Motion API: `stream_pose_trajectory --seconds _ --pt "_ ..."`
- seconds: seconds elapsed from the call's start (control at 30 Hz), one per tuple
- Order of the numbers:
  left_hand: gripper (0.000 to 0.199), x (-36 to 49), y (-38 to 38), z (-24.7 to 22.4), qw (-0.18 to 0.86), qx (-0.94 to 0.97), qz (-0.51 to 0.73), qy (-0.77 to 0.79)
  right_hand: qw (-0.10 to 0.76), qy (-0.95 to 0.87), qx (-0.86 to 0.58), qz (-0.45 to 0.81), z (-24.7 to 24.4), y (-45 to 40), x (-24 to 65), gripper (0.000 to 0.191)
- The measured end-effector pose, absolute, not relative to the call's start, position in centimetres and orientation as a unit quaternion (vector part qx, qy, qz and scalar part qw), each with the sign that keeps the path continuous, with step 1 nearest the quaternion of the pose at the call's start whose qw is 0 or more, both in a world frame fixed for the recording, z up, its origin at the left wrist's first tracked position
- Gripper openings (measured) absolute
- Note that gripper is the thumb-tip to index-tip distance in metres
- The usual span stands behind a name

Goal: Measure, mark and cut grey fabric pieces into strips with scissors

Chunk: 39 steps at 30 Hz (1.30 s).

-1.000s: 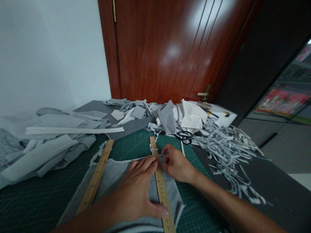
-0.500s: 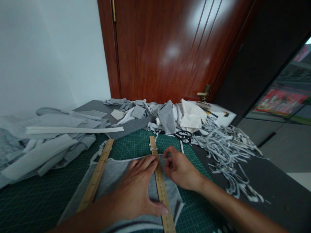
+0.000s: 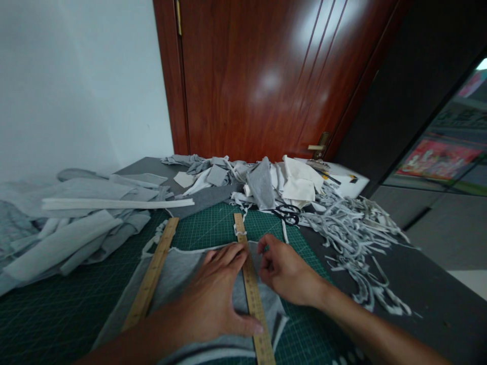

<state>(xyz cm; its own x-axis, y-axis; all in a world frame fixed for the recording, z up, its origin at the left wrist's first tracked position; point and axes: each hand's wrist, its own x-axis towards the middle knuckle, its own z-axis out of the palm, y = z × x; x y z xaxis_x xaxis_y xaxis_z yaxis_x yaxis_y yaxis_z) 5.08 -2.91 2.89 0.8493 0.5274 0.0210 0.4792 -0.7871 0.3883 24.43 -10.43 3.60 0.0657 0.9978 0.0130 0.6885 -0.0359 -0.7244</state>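
Grey fabric (image 3: 175, 279) lies on a green cutting mat (image 3: 205, 223), with two wooden rulers across it. My left hand (image 3: 216, 294) is spread over the fabric, its fingertips and thumb resting on the right ruler (image 3: 251, 284). Under my left forearm passes the left ruler (image 3: 154, 271). Just right of the right ruler, my right hand (image 3: 283, 268) is curled over the fabric's right part; what its fingers hold, if anything, is hidden. The fabric's lower right corner is folded up.
Layered grey cloth (image 3: 95, 223) is heaped at the left. Fabric scraps (image 3: 262, 182) lie at the back, beside black-handled scissors (image 3: 288, 215). A tangle of thin cloth strips (image 3: 353, 228) covers part of the dark table (image 3: 429, 284) at the right.
My right hand has shifted slightly down and to the right, toward me. My left hand, the rulers and the fabric stay in place.
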Motion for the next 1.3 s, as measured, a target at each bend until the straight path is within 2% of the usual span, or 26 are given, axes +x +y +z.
stream_pose_trajectory --seconds 0.3,0.67,0.9,1.3 --pt "0.119 5.2 -2.9 3.0 0.193 0.942 0.082 0.262 0.276 -0.637 -0.671 0.261 3.1 -8.2 24.4 0.045" --pt "0.121 5.1 -3.0 2.9 0.204 0.939 0.094 0.261 0.301 -0.627 -0.676 0.245 3.1 -7.6 24.5 0.041" --pt "0.123 5.1 -3.0 3.1 0.203 0.939 0.075 0.266 0.277 -0.648 -0.668 0.238 3.6 -8.5 24.6 0.024" --pt "0.119 5.0 -3.1 3.0 0.196 0.941 0.081 0.264 0.3 -0.641 -0.678 0.198 2.5 -7.5 24.4 0.041"
